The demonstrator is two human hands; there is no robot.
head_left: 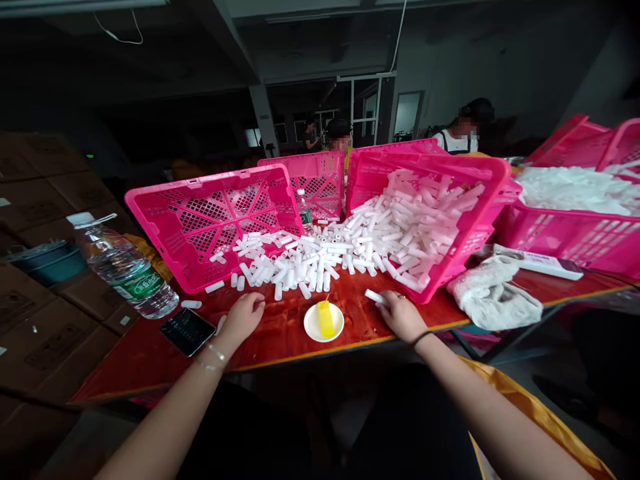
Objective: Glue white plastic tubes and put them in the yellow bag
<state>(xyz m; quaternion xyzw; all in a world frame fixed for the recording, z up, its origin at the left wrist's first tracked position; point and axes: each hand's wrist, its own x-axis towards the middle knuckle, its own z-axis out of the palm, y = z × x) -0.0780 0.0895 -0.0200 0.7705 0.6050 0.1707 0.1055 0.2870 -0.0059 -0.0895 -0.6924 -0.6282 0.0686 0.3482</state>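
A heap of short white tubes (305,260) lies on the red table (280,333), spilling from a tipped pink crate (480,180). My right hand (400,313) rests on the table with its fingers closed on one white tube (375,296). My left hand (245,315) lies on the table just short of the heap, fingers curled, and what it holds, if anything, is hidden. Between my hands stands a small white dish (315,328) with a yellow piece (326,319) on it.
A second tipped pink crate (200,220) holds a few tubes. A water bottle (125,267) and a phone (187,331) lie at the left. A white cloth (493,293) lies at the right, with more pink crates (575,233) behind. Three people sit or stand beyond the table. Cardboard boxes (45,320) are stacked left.
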